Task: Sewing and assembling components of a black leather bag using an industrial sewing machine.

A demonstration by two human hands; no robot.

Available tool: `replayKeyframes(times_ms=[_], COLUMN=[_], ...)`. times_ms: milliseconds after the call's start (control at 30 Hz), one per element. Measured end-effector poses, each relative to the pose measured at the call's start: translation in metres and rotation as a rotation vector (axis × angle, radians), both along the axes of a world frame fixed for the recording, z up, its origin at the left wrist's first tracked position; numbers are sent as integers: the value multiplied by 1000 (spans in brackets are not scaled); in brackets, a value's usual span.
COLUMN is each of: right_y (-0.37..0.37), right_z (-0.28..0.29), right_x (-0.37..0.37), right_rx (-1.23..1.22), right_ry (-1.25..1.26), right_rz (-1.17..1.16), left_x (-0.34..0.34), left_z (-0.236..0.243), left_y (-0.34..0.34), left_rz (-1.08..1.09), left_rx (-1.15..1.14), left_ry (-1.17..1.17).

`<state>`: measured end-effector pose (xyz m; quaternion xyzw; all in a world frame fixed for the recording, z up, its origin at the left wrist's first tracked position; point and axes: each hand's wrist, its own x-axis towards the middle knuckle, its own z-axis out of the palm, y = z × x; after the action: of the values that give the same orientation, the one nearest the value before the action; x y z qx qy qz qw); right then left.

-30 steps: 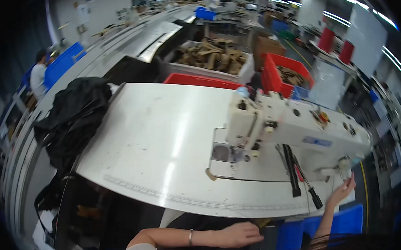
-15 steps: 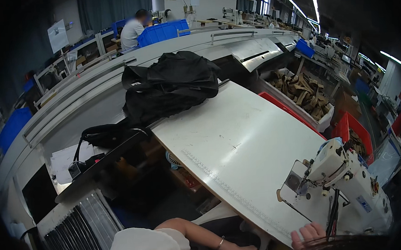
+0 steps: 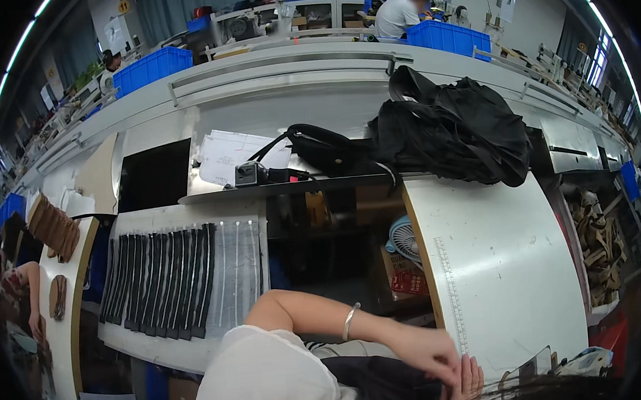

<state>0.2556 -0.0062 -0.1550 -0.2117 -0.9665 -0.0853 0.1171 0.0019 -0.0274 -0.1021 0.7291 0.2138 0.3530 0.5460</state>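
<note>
- Left hand [image 3: 424, 350], one, bare, silver bracelet at the wrist: fingers bent and bunched, touching or overlapping the right hand; whether they grip anything cannot be told.
- Right hand [image 3: 464, 385], one, bare: fingers extended, close together, by the counter's near corner; contact and grip cannot be told.
- Counter [image 3: 503, 261], white, ruler scale along its left edge: ahead and right of the fingers.
- Sewing machine [image 3: 586, 363], white, partly in view: right of the right fingers.
- Dark cloth [image 3: 381, 378], one: left of the right fingers, below the left forearm.
- Fan [image 3: 405, 239], light blue: ahead of the left fingers, beneath counter level.
- Black fabric heap [image 3: 453, 135], one: far ahead of both hands' fingers.
- Black strips [image 3: 166, 281], one row: well left of the fingers.
</note>
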Motion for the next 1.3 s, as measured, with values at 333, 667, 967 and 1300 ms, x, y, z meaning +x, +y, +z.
replayKeyframes(times_ms=[333,667,967,1300], right_y=[-9,35,205,316], right_z=[15,62,107,117], right_x=[-11,-57,-157,-260], right_rx=[45,22,-122,-166], right_ry=[145,216,595,582], right_rz=[-87,-46,-88,-395], left_x=[-137,-138,-178,-173], left_z=[77,65,92,123], left_y=[188,327,327,309], left_rz=[1246,1206,894,706], left_rx=[567,984,472,295], left_ry=[252,1021,449,377])
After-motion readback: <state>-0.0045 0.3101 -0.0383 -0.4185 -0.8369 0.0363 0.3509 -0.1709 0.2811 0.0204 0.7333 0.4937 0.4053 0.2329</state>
